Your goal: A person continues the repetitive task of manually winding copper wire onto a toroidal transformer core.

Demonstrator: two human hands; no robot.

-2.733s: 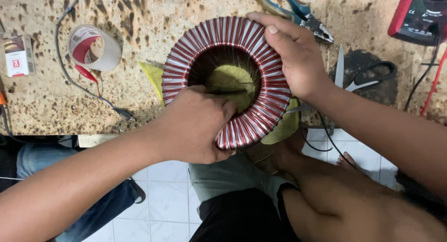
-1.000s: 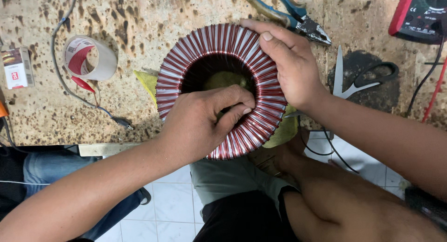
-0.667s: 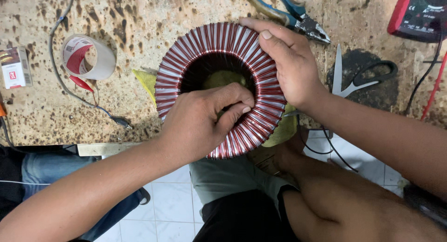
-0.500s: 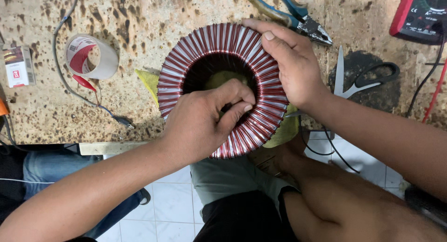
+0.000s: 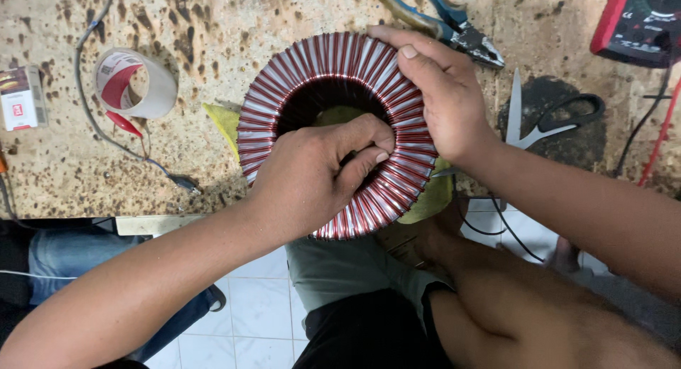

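- While the left hand (image 5: 312,174) curls over the near side of the toroidal coil (image 5: 333,131), its fingers (image 5: 358,138) are bent and pressed together, hooked into the dark central hole, with the thumb pinching against the winding just beneath them.
- Across the hole from those fingers, the right hand (image 5: 443,99) lies over the far-right arc of the ring, its fingers together and flat along the red and silver turns.
- Sitting at the near edge of the speckled surface (image 5: 198,28), the coil partly overhangs the person's lap, on yellow cloth or sheet (image 5: 223,120) that shows to the left of the fingers and below the right wrist.
- Risk, as I judge it: with so much of the ring past the edge, a slackened grip could let it tip off toward the lap.
- Another risk: hard pressure from the fingertips could shove neighbouring turns out of their even spacing or scuff their coating.
- Scissors (image 5: 550,124) and pliers (image 5: 443,21) lie just beyond the right hand's fingers; a sweep of the wrist could knock them.
- Hidden: whatever the left fingertips grip inside the hole cannot be made out, and the ring's underside is out of sight.
- Cut off at the right corner is a red meter (image 5: 642,18); a tape roll (image 5: 135,81) sits well left of the fingers.
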